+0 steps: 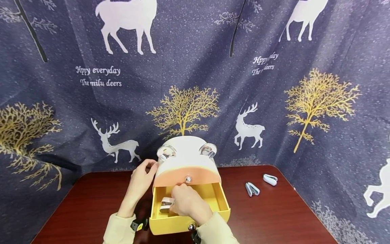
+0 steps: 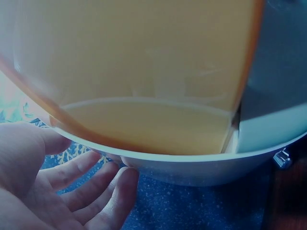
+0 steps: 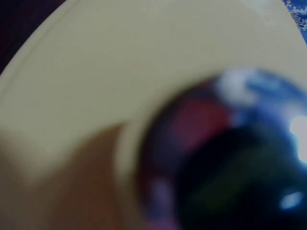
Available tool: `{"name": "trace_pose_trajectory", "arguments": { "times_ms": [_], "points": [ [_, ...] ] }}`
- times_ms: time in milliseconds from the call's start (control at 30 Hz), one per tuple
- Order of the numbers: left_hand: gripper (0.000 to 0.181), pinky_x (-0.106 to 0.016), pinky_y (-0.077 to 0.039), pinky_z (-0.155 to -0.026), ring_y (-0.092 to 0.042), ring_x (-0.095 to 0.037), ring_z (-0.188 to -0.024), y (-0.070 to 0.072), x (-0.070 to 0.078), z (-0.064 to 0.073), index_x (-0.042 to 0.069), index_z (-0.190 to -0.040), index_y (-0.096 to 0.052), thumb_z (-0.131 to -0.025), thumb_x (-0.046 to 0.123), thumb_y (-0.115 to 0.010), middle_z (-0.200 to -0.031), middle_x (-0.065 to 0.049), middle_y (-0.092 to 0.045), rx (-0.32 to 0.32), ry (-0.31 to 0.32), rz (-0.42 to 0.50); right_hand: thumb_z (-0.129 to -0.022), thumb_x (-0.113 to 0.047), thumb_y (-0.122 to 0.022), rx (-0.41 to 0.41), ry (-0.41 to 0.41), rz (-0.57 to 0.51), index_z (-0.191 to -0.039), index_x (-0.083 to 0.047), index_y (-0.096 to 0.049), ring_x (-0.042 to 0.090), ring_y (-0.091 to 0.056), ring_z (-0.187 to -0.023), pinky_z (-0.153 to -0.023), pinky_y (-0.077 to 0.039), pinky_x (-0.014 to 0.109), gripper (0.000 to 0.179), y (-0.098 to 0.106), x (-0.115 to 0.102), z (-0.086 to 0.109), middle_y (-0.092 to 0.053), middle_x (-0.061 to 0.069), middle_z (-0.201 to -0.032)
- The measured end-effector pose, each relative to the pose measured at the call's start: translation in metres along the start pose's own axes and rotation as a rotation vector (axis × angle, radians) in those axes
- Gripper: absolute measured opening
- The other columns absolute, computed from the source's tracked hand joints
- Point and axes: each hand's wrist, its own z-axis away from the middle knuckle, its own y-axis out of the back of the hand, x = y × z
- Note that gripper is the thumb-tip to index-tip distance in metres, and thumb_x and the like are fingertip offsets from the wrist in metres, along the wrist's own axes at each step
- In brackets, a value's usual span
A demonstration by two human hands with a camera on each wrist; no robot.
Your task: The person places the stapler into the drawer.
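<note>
A white desktop storage box (image 1: 186, 154) has its lower yellow drawer (image 1: 170, 226) pulled out. Inside the drawer, my right hand (image 1: 189, 202) grips a small white stapler (image 1: 166, 205) at the left side; the fingertips are hidden. In the right wrist view, the drawer's round silver knob (image 3: 187, 124) looms large and blurred, and the stapler is not visible. My left hand (image 1: 142, 179) is at the box's left side, its fingertips at the wall. Up close, the left wrist view shows those fingers (image 2: 81, 177) loosely bent beside the white rim, holding nothing.
Two small pale blue staplers (image 1: 252, 189) (image 1: 270, 179) lie on the dark red table (image 1: 280, 217) to the right of the box. An orange upper drawer (image 1: 173, 177) with a silver knob is closed. A dark blue patterned cloth (image 1: 195, 61) hangs behind.
</note>
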Motion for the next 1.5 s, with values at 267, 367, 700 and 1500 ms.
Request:
{"name": "trace_pose_trajectory", "arguments": {
  "times_ms": [267, 367, 700, 1500],
  "points": [
    [0.027, -0.035, -0.047, -0.073, -0.061, -0.018, -0.08, 0.0, 0.0, 0.0, 0.013, -0.11, -0.066, -0.099, 0.037, -0.057, -0.092, -0.005, -0.066, -0.001, 0.001, -0.004, -0.069, -0.03, -0.085, -0.022, -0.036, 0.001, -0.06, -0.019, -0.052, 0.016, -0.057, -0.062, -0.056, -0.046, 0.036, 0.036, -0.002, 0.002, -0.002, -0.051, -0.006, -0.065],
    [0.028, -0.035, -0.047, -0.073, -0.061, -0.018, -0.081, 0.0, 0.0, 0.0, 0.013, -0.11, -0.066, -0.099, 0.037, -0.056, -0.091, -0.005, -0.066, -0.002, 0.003, -0.002, -0.071, -0.033, -0.084, -0.029, -0.041, 0.007, -0.061, -0.02, -0.052, 0.017, -0.058, -0.063, -0.057, -0.046, 0.037, 0.036, -0.002, 0.002, -0.002, -0.051, -0.006, -0.066],
    [0.028, -0.035, -0.045, -0.072, -0.06, -0.017, -0.079, 0.0, 0.0, 0.0, 0.015, -0.109, -0.066, -0.099, 0.04, -0.056, -0.088, -0.003, -0.066, -0.009, -0.003, -0.004, -0.081, -0.053, -0.073, 0.003, 0.033, -0.067, -0.087, -0.018, -0.065, 0.015, -0.057, -0.071, -0.063, -0.044, 0.03, 0.036, 0.005, 0.008, 0.01, -0.058, -0.007, -0.075],
    [0.027, -0.034, -0.044, -0.072, -0.06, -0.017, -0.078, -0.001, 0.0, 0.001, 0.014, -0.11, -0.067, -0.099, 0.037, -0.057, -0.088, -0.004, -0.066, 0.006, -0.004, -0.006, -0.095, -0.056, -0.054, 0.075, 0.223, -0.117, -0.128, -0.014, -0.062, 0.015, -0.055, -0.116, -0.096, -0.043, 0.034, 0.054, 0.045, 0.051, 0.073, -0.062, -0.005, -0.121]
  ]
}}
